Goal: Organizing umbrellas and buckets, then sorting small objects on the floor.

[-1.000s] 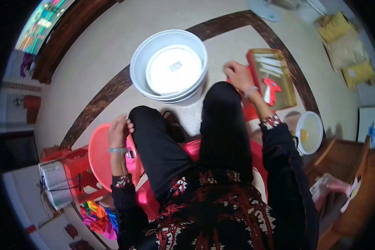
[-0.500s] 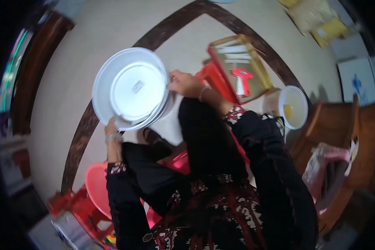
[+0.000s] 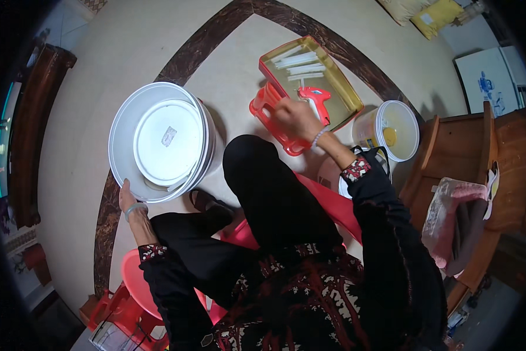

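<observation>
A large white bucket (image 3: 116,146) stands tilted on the floor at the left, its mouth facing me. Inside it shows a round white face (image 3: 152,155) with a small grey label; I cannot tell if this is its bottom or a disc. My left hand (image 3: 126,198) grips the near rim, thumb on the edge. Away from the bucket, my right hand (image 3: 301,120) is over a red plastic frame (image 3: 263,111), its fingers slightly blurred. Just beyond that hand, a red and white glue gun (image 3: 316,99) lies in a shallow gold box (image 3: 342,88) with several white glue sticks (image 3: 302,61).
Right of the box stands a clear tub (image 3: 406,111) with something yellow inside. A wooden chair (image 3: 450,140) at the right holds a pink bundle (image 3: 459,202). At lower left are a pink basin (image 3: 135,281) and red plastic furniture (image 3: 119,316). A dark wooden cabinet (image 3: 38,134) lines the left.
My right hand has let go of the bucket's rim and moved right, to beside the glue gun. The bucket has come down to the left, with my left hand still on it.
</observation>
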Tool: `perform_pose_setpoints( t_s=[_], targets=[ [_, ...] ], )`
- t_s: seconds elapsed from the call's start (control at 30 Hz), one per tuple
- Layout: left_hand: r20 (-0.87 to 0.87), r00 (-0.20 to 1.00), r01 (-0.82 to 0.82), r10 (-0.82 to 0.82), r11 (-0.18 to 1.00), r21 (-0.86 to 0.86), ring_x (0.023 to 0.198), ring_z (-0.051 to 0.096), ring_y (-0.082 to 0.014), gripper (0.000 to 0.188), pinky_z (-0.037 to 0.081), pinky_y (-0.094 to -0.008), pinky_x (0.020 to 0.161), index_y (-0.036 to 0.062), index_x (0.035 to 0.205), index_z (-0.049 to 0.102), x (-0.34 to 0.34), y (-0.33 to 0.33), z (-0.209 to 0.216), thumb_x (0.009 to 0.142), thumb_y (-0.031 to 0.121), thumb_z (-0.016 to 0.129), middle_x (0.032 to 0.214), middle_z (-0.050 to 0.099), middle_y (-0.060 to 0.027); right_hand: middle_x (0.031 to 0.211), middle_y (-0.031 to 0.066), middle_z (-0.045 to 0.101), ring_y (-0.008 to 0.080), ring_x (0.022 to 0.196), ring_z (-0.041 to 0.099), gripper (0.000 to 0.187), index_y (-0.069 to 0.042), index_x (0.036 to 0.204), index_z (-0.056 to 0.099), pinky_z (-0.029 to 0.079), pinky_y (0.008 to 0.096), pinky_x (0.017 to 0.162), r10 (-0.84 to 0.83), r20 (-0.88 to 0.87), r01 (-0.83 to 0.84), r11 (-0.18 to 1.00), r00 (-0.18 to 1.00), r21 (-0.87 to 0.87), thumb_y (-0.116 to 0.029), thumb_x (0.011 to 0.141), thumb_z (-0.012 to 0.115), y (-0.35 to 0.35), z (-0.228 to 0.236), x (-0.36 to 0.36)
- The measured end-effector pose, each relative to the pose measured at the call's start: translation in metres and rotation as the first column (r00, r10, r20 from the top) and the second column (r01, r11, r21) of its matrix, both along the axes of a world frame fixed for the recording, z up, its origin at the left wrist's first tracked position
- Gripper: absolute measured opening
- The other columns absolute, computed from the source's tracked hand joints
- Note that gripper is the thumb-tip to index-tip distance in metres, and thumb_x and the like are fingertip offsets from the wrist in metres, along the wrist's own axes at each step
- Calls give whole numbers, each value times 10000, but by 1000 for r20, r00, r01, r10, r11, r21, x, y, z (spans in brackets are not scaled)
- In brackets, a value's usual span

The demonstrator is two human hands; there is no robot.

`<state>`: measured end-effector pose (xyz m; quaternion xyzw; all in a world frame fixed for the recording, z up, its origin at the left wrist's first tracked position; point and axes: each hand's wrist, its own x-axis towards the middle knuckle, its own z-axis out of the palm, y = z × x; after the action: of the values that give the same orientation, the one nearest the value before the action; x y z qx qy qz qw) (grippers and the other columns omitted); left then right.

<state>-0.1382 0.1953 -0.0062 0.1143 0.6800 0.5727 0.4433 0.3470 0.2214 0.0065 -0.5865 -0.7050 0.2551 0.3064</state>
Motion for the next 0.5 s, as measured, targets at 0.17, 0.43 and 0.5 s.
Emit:
perform_pose_setpoints(
  t_s=[0.17,0.43,0.5],
  targets=[
    [-121,987,-97,106,993,74,803,596,-227,332,488,-319,740,-70,1031,556,4,3,-1,787,151,603,950,607,-141,1037,243,550,380,969,523,350,43,1044,525,409,400,866,-580,243,482,798,778,362,-160,762,563,-1,4,94],
    [-691,691,15,213,951,309,735,564,-184,394,486,-305,669,-76,1117,469,1,0,10,803,125,593,873,583,-113,911,171,573,288,742,585,412,2,1077,498,500,419,662,-812,158,702,366,562,-611,-265,779,596,-31,-43,148],
    [-773,612,114,168,948,297,661,534,-132,388,468,-274,602,-70,1113,479,-16,-10,25,799,123,602,796,568,-77,903,123,577,210,760,592,369,-63,1063,526,522,394,586,-859,-226,328,400,460,-856,-289,783,607,-38,-54,125]
  ],
)
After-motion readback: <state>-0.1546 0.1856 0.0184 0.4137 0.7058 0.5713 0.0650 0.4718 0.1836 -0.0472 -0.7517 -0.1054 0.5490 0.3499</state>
